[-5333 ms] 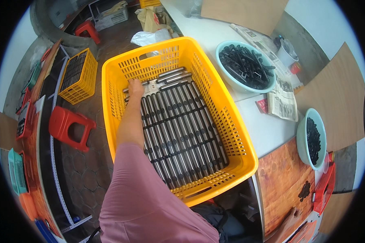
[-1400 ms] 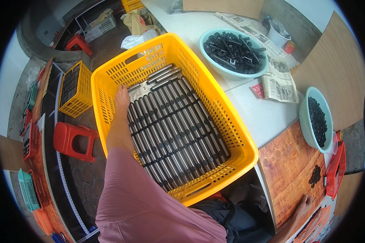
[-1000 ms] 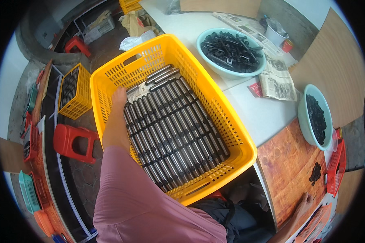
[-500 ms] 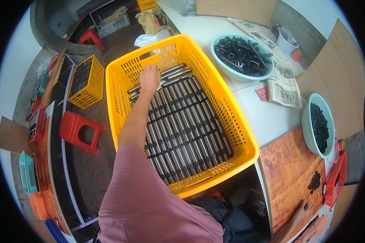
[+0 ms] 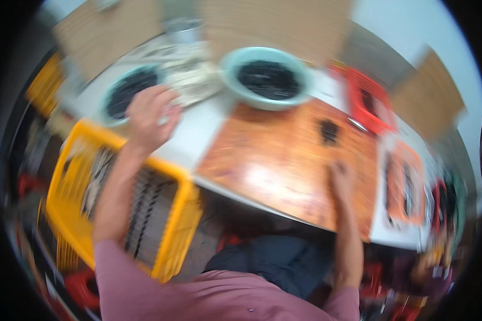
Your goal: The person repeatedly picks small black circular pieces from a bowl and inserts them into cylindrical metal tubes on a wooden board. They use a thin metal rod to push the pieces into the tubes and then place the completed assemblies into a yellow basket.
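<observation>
My left hand (image 5: 152, 119) is raised over the table's near edge, in front of a pale blue-green bowl (image 5: 108, 101) of black parts. Its fingers are bent and apart from the thumb, and I see nothing in them despite the blur. My right hand (image 5: 341, 176) is low over the reddish-brown wooden board (image 5: 268, 155), its fingers too smeared to read. Just beyond it lies a small pile of black pieces (image 5: 328, 131). Below my left forearm stands the yellow crate (image 5: 179, 214) with rows of metal rods (image 5: 143, 208), partly hidden by the arm.
A second pale bowl (image 5: 230, 80) of black parts stands at the board's far edge, beside newspaper (image 5: 193, 80). Red (image 5: 380, 96) and orange (image 5: 412, 187) baskets line the right side. Another person's arm (image 5: 436, 259) shows at the lower right. Brown panels (image 5: 278, 27) stand behind.
My view has swung right toward the table. My left hand has left the crate's rods and come up beside the table; my right hand is near the black pieces on the board.
</observation>
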{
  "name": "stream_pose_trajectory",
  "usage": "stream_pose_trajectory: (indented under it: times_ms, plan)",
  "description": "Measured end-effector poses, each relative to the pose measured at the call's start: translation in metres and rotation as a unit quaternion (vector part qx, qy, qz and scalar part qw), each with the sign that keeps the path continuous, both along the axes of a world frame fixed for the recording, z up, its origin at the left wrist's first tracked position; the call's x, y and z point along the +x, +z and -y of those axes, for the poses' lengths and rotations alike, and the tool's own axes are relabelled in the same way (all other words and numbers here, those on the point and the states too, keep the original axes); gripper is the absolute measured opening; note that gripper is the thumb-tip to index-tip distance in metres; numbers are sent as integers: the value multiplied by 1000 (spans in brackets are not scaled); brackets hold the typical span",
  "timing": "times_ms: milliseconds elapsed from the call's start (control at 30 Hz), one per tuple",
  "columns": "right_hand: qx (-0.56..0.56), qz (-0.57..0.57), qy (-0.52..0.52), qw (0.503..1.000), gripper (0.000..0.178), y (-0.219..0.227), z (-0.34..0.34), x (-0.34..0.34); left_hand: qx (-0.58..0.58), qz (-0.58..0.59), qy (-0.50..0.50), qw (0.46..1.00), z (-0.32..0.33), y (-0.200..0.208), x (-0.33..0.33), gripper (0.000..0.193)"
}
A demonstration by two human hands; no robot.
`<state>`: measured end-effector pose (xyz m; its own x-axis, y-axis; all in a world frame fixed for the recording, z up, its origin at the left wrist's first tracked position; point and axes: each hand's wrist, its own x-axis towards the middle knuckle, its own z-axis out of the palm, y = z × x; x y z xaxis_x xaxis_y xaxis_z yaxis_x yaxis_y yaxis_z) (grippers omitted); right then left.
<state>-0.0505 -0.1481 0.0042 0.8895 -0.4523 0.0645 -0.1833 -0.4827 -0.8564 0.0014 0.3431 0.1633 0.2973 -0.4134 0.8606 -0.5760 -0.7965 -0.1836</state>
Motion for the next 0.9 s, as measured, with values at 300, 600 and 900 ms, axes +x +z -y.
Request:
stream_pose_trajectory:
  times_ms: [300, 600, 900]
  plan:
    - [-1, 101, 24, 995, 20, 3, 29, -15, -230, -353, -300, 856, 272, -57, 51, 15]
    - [-174, 162, -129, 963, 15, 78, 144, -79, -410, -549, -298, 665, 369, -149, 75, 11]
    - [-328, -162, -179, 913, 23, 66, 339, -93, -462, -586, -309, 590, 374, -156, 78, 13]
